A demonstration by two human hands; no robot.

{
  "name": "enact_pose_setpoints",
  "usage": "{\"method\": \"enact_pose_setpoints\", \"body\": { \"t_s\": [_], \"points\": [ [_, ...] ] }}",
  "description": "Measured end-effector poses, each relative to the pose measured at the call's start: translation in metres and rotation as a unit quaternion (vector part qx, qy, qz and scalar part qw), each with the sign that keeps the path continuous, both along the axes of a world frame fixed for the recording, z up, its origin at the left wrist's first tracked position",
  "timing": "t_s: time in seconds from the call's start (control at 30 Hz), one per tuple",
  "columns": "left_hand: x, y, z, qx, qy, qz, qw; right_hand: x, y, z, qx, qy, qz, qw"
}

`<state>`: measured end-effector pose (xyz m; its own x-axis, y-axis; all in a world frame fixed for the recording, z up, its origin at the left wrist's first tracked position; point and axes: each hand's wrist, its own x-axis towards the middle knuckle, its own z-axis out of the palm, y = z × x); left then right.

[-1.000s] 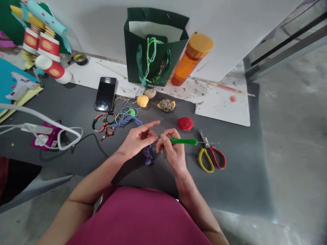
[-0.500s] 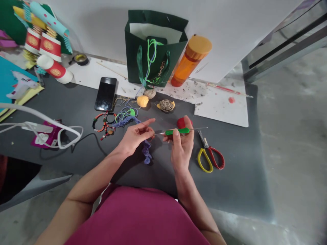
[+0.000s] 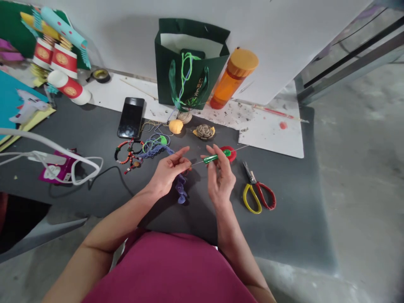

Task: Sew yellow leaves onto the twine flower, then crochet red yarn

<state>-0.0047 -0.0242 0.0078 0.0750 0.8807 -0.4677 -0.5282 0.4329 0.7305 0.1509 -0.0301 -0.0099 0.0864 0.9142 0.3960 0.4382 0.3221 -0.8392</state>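
My right hand [image 3: 221,179] holds a crochet hook [image 3: 211,159] by its green handle, with a thin metal shaft sticking out at both ends. The left shaft reaches the pinched thumb and fingers of my left hand [image 3: 168,171]. A small reddish bit shows at those fingertips, too small to name. Just below my left hand a curled purple crocheted strip [image 3: 181,191] shows; I cannot tell whether it hangs or lies there. Behind my right fingers is a red round thing [image 3: 232,155], partly hidden. Scissors [image 3: 252,185] with yellow and red handles lie to the right, blades open.
Tangled blue and green yarn [image 3: 156,145], a beaded bracelet [image 3: 124,156] and a phone [image 3: 131,118] lie left of centre. A yellow ball [image 3: 176,126] and a grey-brown flower [image 3: 204,131] sit behind my hands. A green paper bag [image 3: 164,75] and orange bottle [image 3: 229,84] stand at the back.
My right hand has turned and moved slightly left. The crochet hook now slants more, its right end raised toward the back. More of the red round thing shows. My left hand is nearly still.
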Motion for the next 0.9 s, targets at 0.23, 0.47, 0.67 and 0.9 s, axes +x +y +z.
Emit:
{"method": "enact_pose_setpoints", "body": {
  "t_s": [0.23,0.47,0.67,0.9],
  "points": [
    [-0.009,0.001,0.009,0.019,0.011,-0.036,0.999,0.008,0.007,-0.002,0.018,-0.086,-0.122,0.989],
    [-0.018,0.000,0.014,0.059,0.026,-0.125,0.990,0.012,0.000,0.010,-0.065,0.071,-0.013,0.995],
    [-0.028,0.001,0.019,0.068,0.024,-0.148,0.986,0.007,-0.007,0.013,-0.138,0.227,0.083,0.961],
    [-0.031,0.001,0.021,0.069,0.023,-0.187,0.980,0.014,-0.006,0.014,-0.171,0.269,0.118,0.940]
  ]
}}
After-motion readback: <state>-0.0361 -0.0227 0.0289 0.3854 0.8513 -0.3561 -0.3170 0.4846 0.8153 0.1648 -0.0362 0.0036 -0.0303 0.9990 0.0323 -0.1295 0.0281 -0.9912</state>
